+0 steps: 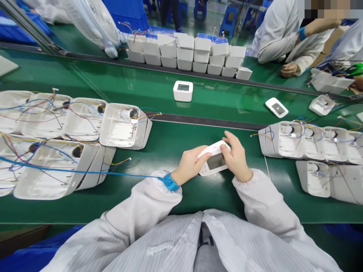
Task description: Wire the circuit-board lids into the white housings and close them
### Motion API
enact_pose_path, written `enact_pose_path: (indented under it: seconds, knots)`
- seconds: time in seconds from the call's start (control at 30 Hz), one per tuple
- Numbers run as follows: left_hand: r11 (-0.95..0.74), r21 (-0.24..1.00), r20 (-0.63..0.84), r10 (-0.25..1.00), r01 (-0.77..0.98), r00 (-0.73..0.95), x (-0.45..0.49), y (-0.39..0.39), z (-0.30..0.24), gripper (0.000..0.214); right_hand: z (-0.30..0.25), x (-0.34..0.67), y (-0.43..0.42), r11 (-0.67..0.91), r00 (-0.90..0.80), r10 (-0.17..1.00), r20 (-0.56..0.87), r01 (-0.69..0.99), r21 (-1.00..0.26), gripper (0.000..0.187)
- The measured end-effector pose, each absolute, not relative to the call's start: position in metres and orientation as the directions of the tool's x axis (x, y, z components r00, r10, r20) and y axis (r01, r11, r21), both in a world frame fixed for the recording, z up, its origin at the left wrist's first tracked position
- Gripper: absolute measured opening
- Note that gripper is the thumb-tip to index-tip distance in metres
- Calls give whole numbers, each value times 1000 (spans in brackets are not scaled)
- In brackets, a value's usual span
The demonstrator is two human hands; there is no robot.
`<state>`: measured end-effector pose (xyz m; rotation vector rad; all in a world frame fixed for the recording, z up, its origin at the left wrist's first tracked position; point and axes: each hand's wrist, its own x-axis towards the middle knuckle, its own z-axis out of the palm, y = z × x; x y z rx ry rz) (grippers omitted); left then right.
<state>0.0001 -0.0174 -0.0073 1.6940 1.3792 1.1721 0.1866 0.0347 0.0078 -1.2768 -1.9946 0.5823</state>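
White striped smock fills the bottom of the view, both sleeves reaching forward over the green counter. To the left lies a broad batch of open white housings overlapping in two rows, with red, blue and yellow wires trailing from them; a smaller batch of like housings sits to the right. Across the counter a stack of white boxes stands in rows, and a co-worker's hand rests on the far edge. On the strip between sit a square white unit and, well to its right, a flat handset, each with a grey screen. Just before the smock, above the counter, is the white device — held level between both hands, screen up; any print on it is too small to read. The left hand has its fingers curled tight around the device's left end. The right hand grips the right end, thumb laid by the screen, forefinger stretched along the top edge. A blue wrist strap circles the left wrist — its blue cord runs off leftward.
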Motion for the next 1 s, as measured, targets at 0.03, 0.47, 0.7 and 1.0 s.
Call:
enact_pose_path:
  seconds: [0.03,0.47,0.7,1.0]
  knots:
    - [-204,910,218,976,361,1,0,-17,-9,32,7,187,35,403,-292,915,279,644,-650,48]
    - [-83,960,113,989,266,-100,2,-13,-12,33,1,189,46,310,-275,945,180,567,-763,44]
    - [-59,997,74,935,56,-345,-6,-3,-16,46,-19,186,47,96,-479,878,9,158,-983,57]
    - [-298,952,306,939,72,-157,-5,-3,-25,73,12,192,36,560,-397,813,425,334,-758,41]
